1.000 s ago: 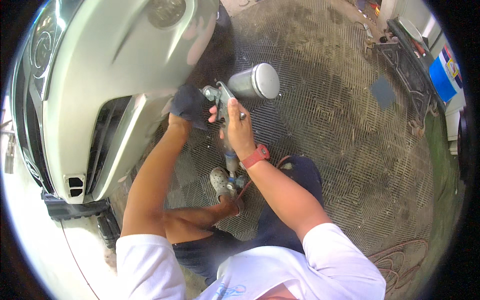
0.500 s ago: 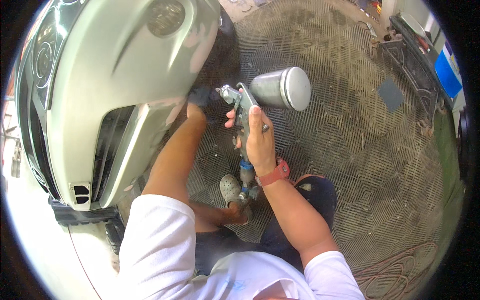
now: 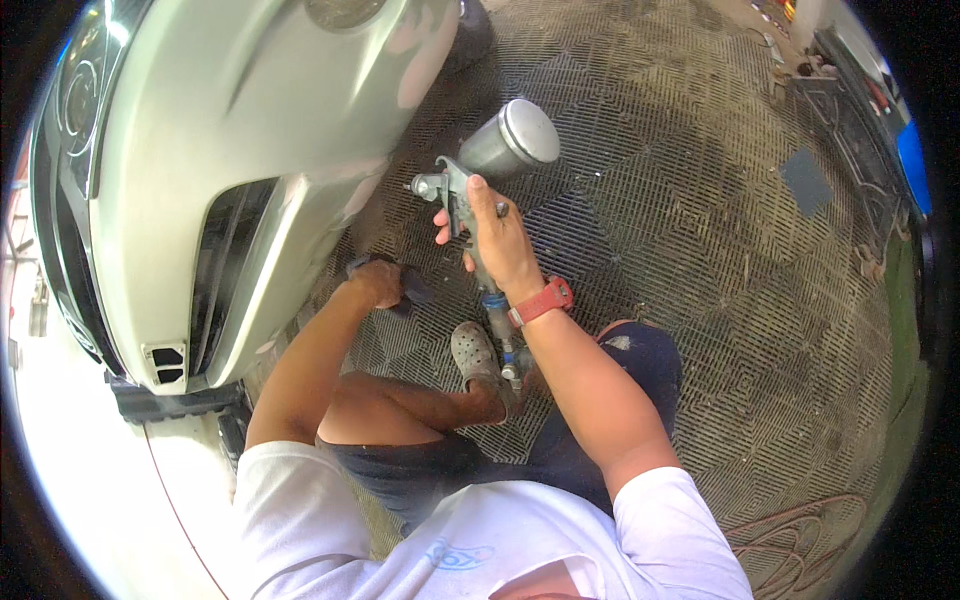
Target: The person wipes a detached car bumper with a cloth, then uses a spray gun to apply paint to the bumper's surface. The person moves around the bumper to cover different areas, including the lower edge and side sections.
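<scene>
A metal spray gun with a silver paint cup on top is in my right hand. My fingers wrap its grip, and its nozzle points left toward the car bumper. The bumper is pale, with pinkish patches along its lower right edge. Below that edge, my left hand is closed on a dark grey cloth that sticks out on both sides of it. The left hand is apart from the bumper, and its fingertips are mostly hidden.
A ribbed mat floor spreads to the right. A grey square sheet lies on it, near a dark rack along the right side. A coiled reddish hose lies at lower right. My clog-shod foot is below the spray gun.
My left hand has come down and away from the bumper's lower edge, bringing the cloth into clearer view. The spray gun has shifted left and slightly up in my right hand.
</scene>
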